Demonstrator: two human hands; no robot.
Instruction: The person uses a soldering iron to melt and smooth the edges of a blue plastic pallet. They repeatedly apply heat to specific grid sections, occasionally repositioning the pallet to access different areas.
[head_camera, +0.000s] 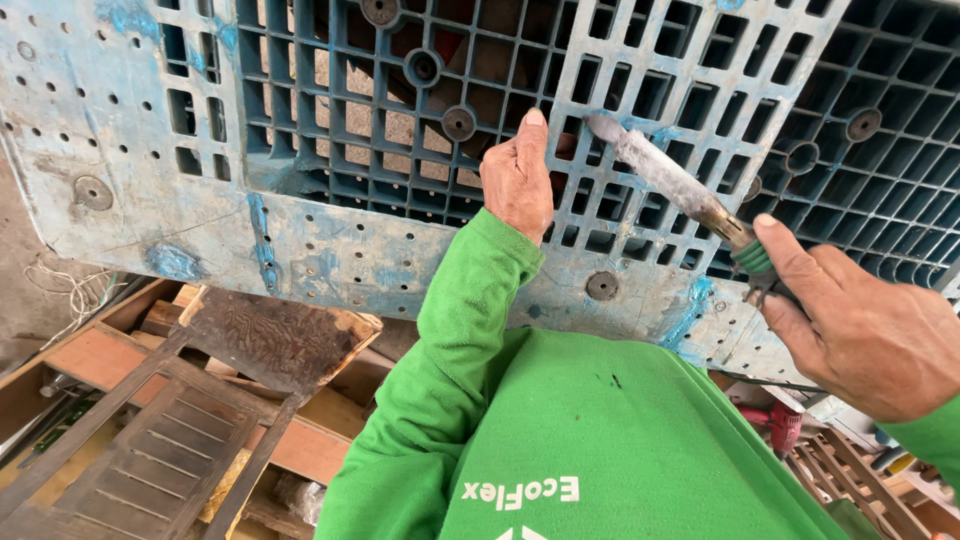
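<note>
Both hands are working on the pallet: the left hand is gripping its grid, fingers hooked through, while the right hand is clenching a green-handled iron, its tip touching a rib just beside the left. A slip could be burning those fingers. Underneath, wooden planks, a slatted panel and a red tool are lying about.

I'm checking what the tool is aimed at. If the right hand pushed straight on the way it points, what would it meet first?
Probably the blue plastic pallet: the right hand aims its metal-tipped tool up-left, its tip at the grid ribs beside the left hand. Whether they touch is unclear.
</note>
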